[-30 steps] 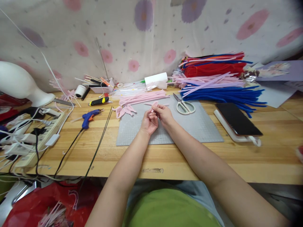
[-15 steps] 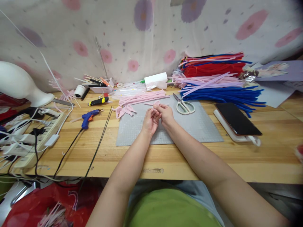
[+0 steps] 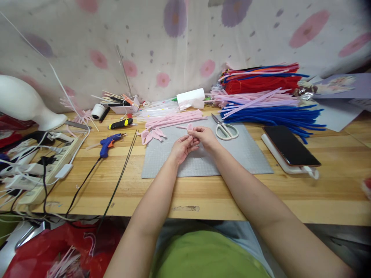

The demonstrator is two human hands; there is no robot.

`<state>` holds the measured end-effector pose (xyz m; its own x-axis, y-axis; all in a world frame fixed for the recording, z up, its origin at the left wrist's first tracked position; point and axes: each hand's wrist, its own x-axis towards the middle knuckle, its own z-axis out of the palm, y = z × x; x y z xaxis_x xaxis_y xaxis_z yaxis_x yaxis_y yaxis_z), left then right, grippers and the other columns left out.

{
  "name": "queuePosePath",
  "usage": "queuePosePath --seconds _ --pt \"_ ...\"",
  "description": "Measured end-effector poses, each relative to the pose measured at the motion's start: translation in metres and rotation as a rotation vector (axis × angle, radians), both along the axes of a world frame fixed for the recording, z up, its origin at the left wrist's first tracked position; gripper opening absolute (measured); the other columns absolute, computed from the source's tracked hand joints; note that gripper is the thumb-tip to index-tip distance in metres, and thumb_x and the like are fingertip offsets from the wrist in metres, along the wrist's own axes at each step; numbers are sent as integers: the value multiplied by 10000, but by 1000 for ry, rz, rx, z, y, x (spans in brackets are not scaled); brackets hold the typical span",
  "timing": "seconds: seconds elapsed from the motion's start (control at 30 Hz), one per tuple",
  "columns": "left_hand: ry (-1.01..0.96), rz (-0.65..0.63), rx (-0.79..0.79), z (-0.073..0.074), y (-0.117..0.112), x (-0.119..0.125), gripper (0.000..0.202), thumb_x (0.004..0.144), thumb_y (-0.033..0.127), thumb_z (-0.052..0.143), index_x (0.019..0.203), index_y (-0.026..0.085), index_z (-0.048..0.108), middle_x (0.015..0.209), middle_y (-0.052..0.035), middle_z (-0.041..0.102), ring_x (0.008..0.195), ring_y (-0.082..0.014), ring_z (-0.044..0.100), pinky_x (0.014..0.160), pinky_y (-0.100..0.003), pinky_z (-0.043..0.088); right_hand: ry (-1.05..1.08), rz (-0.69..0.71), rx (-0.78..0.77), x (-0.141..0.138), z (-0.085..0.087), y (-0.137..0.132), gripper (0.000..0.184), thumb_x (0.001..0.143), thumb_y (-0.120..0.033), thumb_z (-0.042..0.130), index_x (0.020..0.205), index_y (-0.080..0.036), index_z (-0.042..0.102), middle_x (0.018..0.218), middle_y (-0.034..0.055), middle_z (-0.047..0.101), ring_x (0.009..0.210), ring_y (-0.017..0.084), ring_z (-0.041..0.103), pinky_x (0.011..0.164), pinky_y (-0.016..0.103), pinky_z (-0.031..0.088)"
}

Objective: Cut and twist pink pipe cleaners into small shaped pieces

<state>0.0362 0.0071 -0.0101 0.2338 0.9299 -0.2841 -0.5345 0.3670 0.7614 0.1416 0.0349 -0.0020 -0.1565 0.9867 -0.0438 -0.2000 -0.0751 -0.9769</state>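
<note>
Over the grey cutting mat (image 3: 246, 162), my hands meet at the fingertips around a small pink pipe cleaner (image 3: 189, 126) bent into a loop. My right hand (image 3: 203, 138) pinches it between thumb and fingers, and the loop sticks up above them. My left hand (image 3: 183, 150) is just below and to the left, its fingers curled and the thumb against the piece's lower end, which the fingers mostly cover. Leaf-shaped pink pieces (image 3: 152, 135) lie at the mat's upper left corner. White-handled scissors (image 3: 227, 131) rest to the right of my hands.
Pink pipe cleaners (image 3: 176, 119) lie behind the mat; blue ones (image 3: 269, 117) are stacked at the right. A phone (image 3: 291, 146) sits on a white case. On the left are a blue glue gun (image 3: 109, 145), a utility knife (image 3: 120, 124) and a cable-filled power strip (image 3: 65, 154).
My left hand has shifted slightly left and turned, its fingers spreading a little from the right hand. The pink loop now shows more clearly above my right fingertips.
</note>
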Motion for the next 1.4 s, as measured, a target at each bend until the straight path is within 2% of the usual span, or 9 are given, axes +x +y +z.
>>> queuePosePath --seconds 0.1,0.23,0.3,0.4,0.63,0.73,0.9,1.2,1.4 --pt "-11 96 7 0 0 2 50 733 161 604 776 136 606 726 -23 662 707 -109 641 740 -263 500 -20 -52 60 -1 -1 -1 276 599 -420 661 613 -178 527 550 -28 530 493 97 485 487 236 391" --pt "-55 235 33 -1 1 4 46 707 160 623 746 148 600 771 -6 652 738 -107 631 767 -283 491 -225 -264 373 -3 -5 -3 147 697 -334 578 700 -194 535 684 -15 539 621 106 487 605 249 406" --pt "-58 295 46 -1 1 3 61 688 160 638 739 149 607 755 2 644 729 -90 617 779 -269 482 -394 -284 507 -4 -7 -5 98 713 -290 560 701 -194 547 724 -2 534 658 114 478 638 258 395" --pt "-56 353 52 0 0 3 69 667 163 652 723 148 615 713 14 633 707 -73 597 776 -249 473 -546 -270 595 -5 -8 -7 68 726 -254 539 697 -193 546 734 10 524 672 127 473 640 270 381" --pt "-18 320 8 5 -1 3 70 634 168 664 684 135 628 644 17 610 633 -71 574 739 -246 464 -594 -262 568 -7 -11 -6 72 738 -238 503 681 -196 511 699 9 516 640 129 465 614 270 372" --pt "-7 361 9 6 -1 5 55 639 173 647 664 131 622 587 32 581 582 -62 552 686 -225 458 -645 -296 619 -9 -11 -10 69 748 -228 488 687 -196 495 708 18 510 645 135 460 615 273 367" --pt "-20 409 16 5 -1 6 68 642 193 637 681 139 620 629 24 609 592 -67 557 634 -197 434 -705 -342 696 -13 -9 -17 76 775 -240 463 710 -202 476 729 34 509 690 155 465 643 288 369" --pt "38 417 77 4 1 3 97 603 193 676 672 131 649 659 6 634 689 -101 601 725 -239 453 -521 -401 535 -21 -14 -15 76 754 -252 473 694 -208 462 694 11 505 665 143 470 651 276 386" --pt "41 421 125 5 -1 5 146 576 196 706 698 122 675 676 -10 651 682 -102 603 749 -266 469 -430 -433 437 -22 -14 -13 93 734 -280 495 693 -197 485 672 5 506 650 139 467 650 275 378"
